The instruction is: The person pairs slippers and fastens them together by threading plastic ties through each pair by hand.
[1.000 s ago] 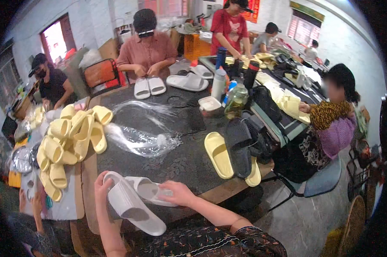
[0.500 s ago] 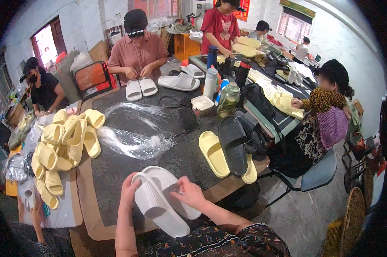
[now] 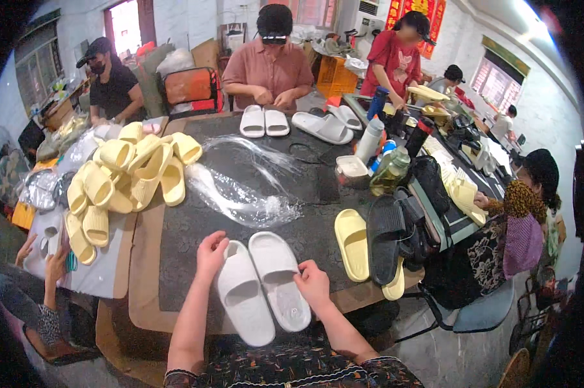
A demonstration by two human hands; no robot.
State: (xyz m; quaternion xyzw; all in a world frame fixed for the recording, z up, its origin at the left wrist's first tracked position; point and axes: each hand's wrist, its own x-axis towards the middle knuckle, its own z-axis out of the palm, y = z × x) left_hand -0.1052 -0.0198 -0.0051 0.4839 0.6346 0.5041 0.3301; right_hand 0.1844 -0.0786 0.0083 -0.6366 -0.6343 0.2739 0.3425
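Two light grey slide slippers lie side by side at the table's near edge, toes pointing away from me. My left hand (image 3: 212, 255) is closed at the outer toe edge of the left grey slipper (image 3: 240, 284). At the strap's outer edge, my right hand (image 3: 313, 284) pinches the right grey slipper (image 3: 276, 262). The right slipper's insole shows a small mark near the heel. Beyond them, a loose bundle of clear plastic strips (image 3: 240, 197) spreads over the dark tabletop.
A heap of yellow slippers (image 3: 143, 174) is on the left. To the right are a yellow slipper (image 3: 352, 246), black slippers (image 3: 385, 233), a green bottle (image 3: 390, 171) and a white tub (image 3: 351, 167). Across the table, a person (image 3: 269, 71) stands behind another grey pair (image 3: 264, 121). Others work around.
The grey slippers, before held tilted and overlapping, now lie side by side. My right hand has shifted to the right slipper's outer edge. The view has turned left.
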